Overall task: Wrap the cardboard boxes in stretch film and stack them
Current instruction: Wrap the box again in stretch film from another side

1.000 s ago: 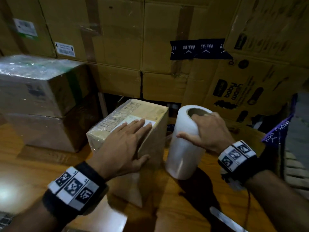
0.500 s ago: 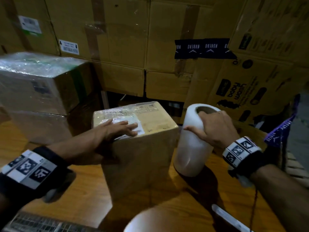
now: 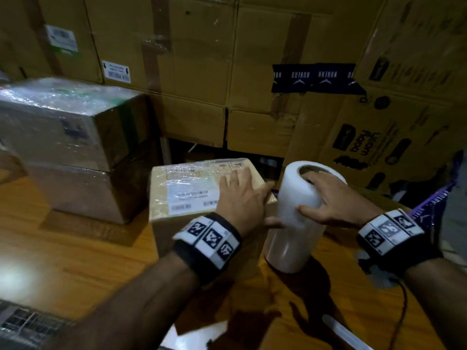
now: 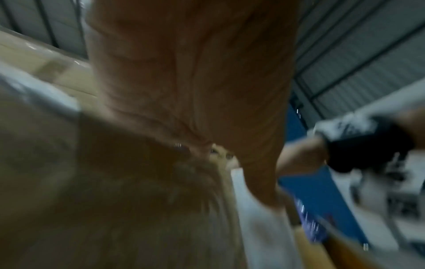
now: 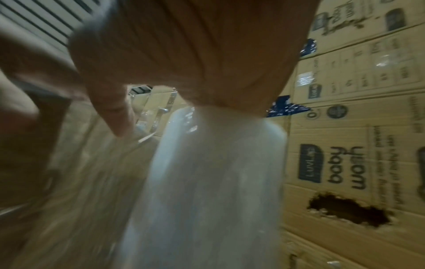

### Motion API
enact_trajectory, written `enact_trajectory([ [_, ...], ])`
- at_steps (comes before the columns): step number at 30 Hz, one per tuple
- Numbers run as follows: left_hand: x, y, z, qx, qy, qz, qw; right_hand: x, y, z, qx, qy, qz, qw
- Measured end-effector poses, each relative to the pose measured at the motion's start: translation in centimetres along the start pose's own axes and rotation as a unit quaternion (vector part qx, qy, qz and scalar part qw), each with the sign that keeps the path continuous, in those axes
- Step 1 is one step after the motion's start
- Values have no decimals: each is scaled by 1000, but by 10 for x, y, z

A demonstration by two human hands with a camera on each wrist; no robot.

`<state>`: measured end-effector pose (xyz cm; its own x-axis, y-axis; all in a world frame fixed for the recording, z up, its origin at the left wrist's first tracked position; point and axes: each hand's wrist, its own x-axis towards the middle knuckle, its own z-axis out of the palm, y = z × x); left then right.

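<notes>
A small cardboard box (image 3: 187, 193) with a white shipping label and film over its top stands on the wooden table (image 3: 63, 248). My left hand (image 3: 242, 195) lies flat on the box's right top corner, fingers straight, thumb down its right side. Beside it stands an upright white roll of stretch film (image 3: 300, 218). My right hand (image 3: 326, 198) grips the roll's top end, fingers hooked into its core, thumb on the side. In the right wrist view the roll (image 5: 207, 182) hangs below my palm. The left wrist view is blurred, showing the box (image 4: 92, 182) under my palm.
Two film-wrapped boxes (image 3: 70, 147) are stacked at the left on the table. A wall of large cardboard cartons (image 3: 227, 72) closes the back and right. A thin white stick-like object (image 3: 346, 332) lies near the table's front right.
My left hand slid from the box's left top to its right corner, next to the roll. The box has turned, its label now facing me. My right hand stays on the roll.
</notes>
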<state>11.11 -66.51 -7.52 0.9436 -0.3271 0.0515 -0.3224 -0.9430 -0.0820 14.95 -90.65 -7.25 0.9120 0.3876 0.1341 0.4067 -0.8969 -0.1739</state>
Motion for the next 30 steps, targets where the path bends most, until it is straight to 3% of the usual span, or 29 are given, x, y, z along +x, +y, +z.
enact_trajectory([
  [2, 6, 6, 4, -7, 22, -29, 999, -12, 6, -9, 25, -17, -17, 999],
  [4, 2, 9, 8, 5, 52, -26, 998, -19, 11, -10, -48, 4, -26, 999],
  [9, -24, -8, 15, -38, 108, 69, 991, 3, -10, 10, -195, 77, 34, 977],
  [12, -41, -35, 16, -89, 133, 113, 981, 10, -13, 14, -139, 80, 21, 987],
  [14, -49, -43, 17, -115, 143, 90, 979, 1, -2, 10, -88, 31, -10, 996],
  [16, -55, -39, 19, -108, 125, 75, 984, -9, 9, 5, -78, 8, -35, 996],
  [22, -61, -74, 7, -160, 50, 149, 975, 15, -10, 16, -166, 95, -4, 982],
  [25, -60, -96, 1, -130, -23, 116, 984, 19, -21, 24, -127, 120, -7, 984],
  [30, -60, -121, 0, -256, -34, 156, 953, 24, -25, 20, -173, 112, 13, 978],
])
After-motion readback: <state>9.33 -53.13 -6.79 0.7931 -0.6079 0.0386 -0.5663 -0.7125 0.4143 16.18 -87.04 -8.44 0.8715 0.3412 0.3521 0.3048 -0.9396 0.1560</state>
